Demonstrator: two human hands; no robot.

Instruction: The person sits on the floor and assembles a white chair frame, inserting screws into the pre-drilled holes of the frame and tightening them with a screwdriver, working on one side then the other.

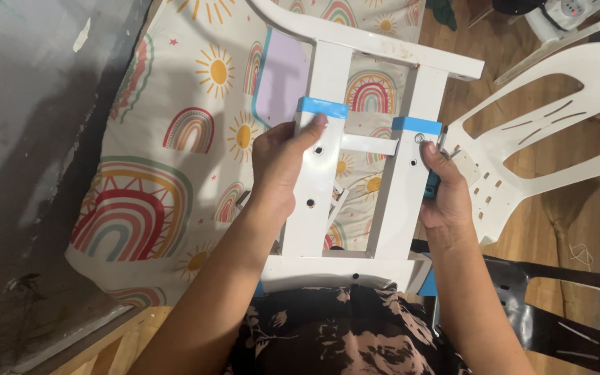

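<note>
Head view looks down on a white wooden frame (355, 160) with blue bands, resting on the person's lap. Left hand (279, 163) clasps the frame's left slat, fingers wrapped round it. Right hand (446, 191) grips a blue-handled screwdriver (435, 163) against the right slat beside a screw (419, 138). A rainbow-and-sun patterned sheet (175, 125) lies beneath; a white plastic chair (550, 118) stands just right.

Bare forearms, no sleeves; dark garment (342, 333) with pale pink floral print.
</note>
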